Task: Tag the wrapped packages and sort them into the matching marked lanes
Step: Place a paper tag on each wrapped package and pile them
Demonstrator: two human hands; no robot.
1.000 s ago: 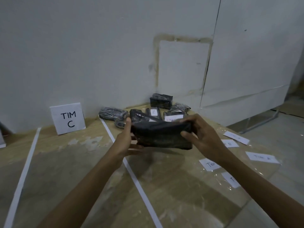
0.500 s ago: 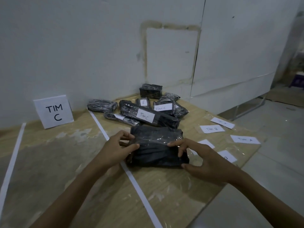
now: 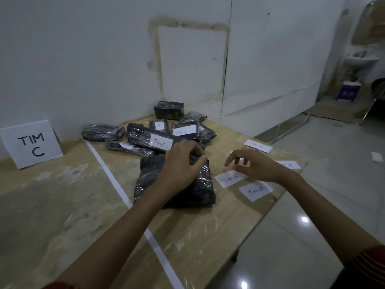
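A black plastic-wrapped package (image 3: pixel 152 180) lies flat on the wooden table (image 3: pixel 62 205), just right of a white tape lane line (image 3: pixel 110 174). My left hand (image 3: pixel 181 165) rests on top of it, fingers pinching the wrap near its far right corner. My right hand (image 3: pixel 252 165) hovers with fingers spread above the paper tags, holding nothing. Two tags reading "Tim B" (image 3: pixel 230 178) (image 3: pixel 255 191) lie right of the package. Behind it sits a pile of wrapped packages, two with "Tim C" tags (image 3: pixel 160 143) (image 3: pixel 184 130).
A white "TIM C" sign (image 3: pixel 31 143) leans on the wall at the left. More tags (image 3: pixel 258 145) (image 3: pixel 289 164) lie near the table's right edge, which drops to a tiled floor. A chair leg and a sink stand far right.
The package went from held in the air to lying on the table. My right hand has let go of it and moved right over the tags; my left hand stays on it.
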